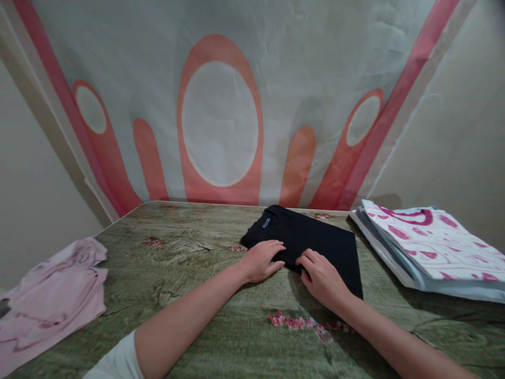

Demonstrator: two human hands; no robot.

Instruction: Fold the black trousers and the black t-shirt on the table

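Observation:
A folded black T-shirt (pixel 315 231) lies on the table, its collar and small printed neck label toward the back left. My left hand (pixel 262 260) rests at the shirt's near left edge, fingers bent over the cloth and thumb apart from them. Close by on the right, my right hand (pixel 321 276) has its fingers curled together at the near edge, with the thumb beneath them. That edge seems to be pinched there, though the fingertips partly hide the contact.
A stack of folded clothes (pixel 434 242), with a white and pink printed piece on top, lies at the right. A crumpled pink garment (pixel 59 295) lies at the left edge. Behind the wood-patterned tabletop (pixel 189 284) hangs a grey sheet (pixel 335 63) with orange-red shapes.

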